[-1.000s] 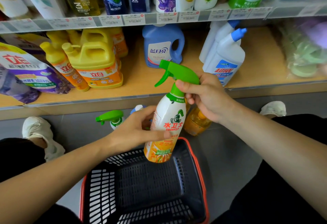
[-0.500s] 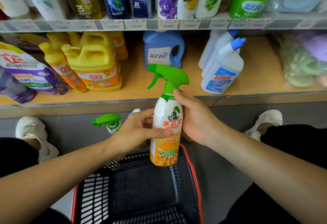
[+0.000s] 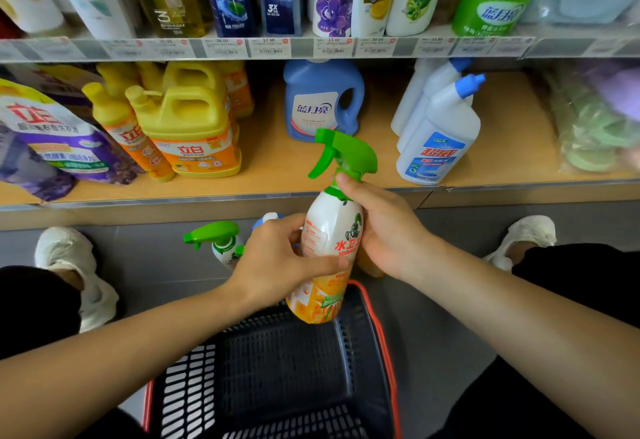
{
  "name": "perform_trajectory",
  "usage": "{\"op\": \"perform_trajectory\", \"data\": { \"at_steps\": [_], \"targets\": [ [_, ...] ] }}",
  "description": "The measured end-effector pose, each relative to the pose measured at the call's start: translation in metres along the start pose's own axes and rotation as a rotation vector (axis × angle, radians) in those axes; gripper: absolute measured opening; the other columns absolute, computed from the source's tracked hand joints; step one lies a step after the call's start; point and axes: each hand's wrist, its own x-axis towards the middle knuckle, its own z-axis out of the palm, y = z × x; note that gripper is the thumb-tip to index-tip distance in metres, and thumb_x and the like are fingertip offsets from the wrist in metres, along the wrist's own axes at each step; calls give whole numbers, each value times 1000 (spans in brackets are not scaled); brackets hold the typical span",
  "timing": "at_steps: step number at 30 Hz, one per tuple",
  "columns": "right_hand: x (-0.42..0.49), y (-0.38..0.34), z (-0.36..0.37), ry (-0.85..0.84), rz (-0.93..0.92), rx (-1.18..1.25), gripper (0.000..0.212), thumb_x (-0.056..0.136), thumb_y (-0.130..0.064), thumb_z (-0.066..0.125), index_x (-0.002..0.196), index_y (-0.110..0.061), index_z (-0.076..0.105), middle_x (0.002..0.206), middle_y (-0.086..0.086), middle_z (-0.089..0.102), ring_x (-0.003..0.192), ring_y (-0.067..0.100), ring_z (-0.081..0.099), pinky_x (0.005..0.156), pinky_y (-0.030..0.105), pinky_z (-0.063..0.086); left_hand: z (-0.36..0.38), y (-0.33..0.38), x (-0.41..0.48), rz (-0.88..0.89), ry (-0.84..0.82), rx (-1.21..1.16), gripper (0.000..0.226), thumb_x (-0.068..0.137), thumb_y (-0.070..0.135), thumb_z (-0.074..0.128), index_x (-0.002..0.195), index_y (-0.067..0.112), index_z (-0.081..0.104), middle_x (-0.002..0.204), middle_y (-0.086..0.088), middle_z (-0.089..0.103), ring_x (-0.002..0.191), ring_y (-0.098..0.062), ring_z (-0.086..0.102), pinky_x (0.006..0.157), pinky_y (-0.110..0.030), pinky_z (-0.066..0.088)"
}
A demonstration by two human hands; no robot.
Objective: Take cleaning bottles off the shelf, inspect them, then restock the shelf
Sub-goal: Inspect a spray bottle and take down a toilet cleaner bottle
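I hold a white spray bottle [image 3: 332,230] with a green trigger head and an orange lower label upright over a black basket [image 3: 277,379]. My left hand [image 3: 277,265] grips its body from the left, thumb across the label. My right hand [image 3: 384,230] grips it from the right, fingers reaching up to the neck. A second green-trigger spray bottle [image 3: 218,239] stands on the floor behind my left hand, partly hidden. The wooden shelf [image 3: 277,168] carries yellow detergent jugs [image 3: 187,127], a blue jug [image 3: 322,102] and white bottles with blue caps [image 3: 436,133].
The basket has a red rim and sits on the grey floor between my knees. An orange bottle [image 3: 369,265] peeks out behind my right hand. Purple refill pouches [image 3: 52,137] lie at the shelf's left, bagged sponges [image 3: 595,127] at its right. An upper shelf [image 3: 311,47] holds several shampoo bottles.
The spray bottle came upright and lower toward the basket. My right hand slid from the trigger neck down onto the bottle's shoulder. The bottle has turned, showing more of its side label.
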Motion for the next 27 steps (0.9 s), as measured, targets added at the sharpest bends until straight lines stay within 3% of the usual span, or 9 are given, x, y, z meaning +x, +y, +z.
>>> {"op": "perform_trajectory", "data": {
  "at_steps": [3,6,9,14,16,21,27],
  "targets": [
    [2,2,1,116,-18,-45,35,63,-34,87,89,-14,76,87,10,73,83,24,69,84,43,55,2,3,-1,56,88,209,47,58,59,84,96,34,73,80,19,73,72,3,68,61,-18,53],
    [5,0,-1,167,1,-86,28,68,-36,88,87,-17,79,88,10,75,85,24,71,93,48,54,2,6,2,51,53,198,47,59,55,85,98,32,74,81,18,75,73,2,70,66,-25,57],
    [6,-3,-5,100,11,-101,42,66,-44,84,96,-15,77,99,11,76,97,27,71,102,53,50,-3,7,7,4,-20,72,43,64,41,93,102,29,77,89,11,78,83,-6,75,81,-42,61],
    [5,-6,-12,-24,28,-83,40,85,-43,67,115,-17,72,124,15,69,125,36,58,111,61,38,-9,6,14,-118,-103,-215,56,57,39,91,108,22,77,100,-3,79,97,-22,76,92,-49,59],
    [2,-9,-13,-31,18,-111,41,91,-44,60,121,-16,68,126,15,68,128,37,56,113,62,34,-10,7,16,-133,-145,-313,56,60,35,91,111,21,76,105,-6,78,100,-25,75,92,-46,58],
    [-9,-13,-19,-168,74,-327,61,83,-63,59,129,-23,64,127,6,69,127,33,57,110,56,37,-17,19,20,-58,-125,-513,45,71,17,86,114,12,72,108,-12,77,96,-25,75,76,-30,59],
    [-12,-7,-22,-328,120,-522,59,73,-24,85,126,-22,60,121,2,72,116,21,66,104,48,49,-36,31,30,30,14,-658,42,81,15,75,121,7,64,106,-7,77,93,-18,75,74,-30,60]
  ]
}}
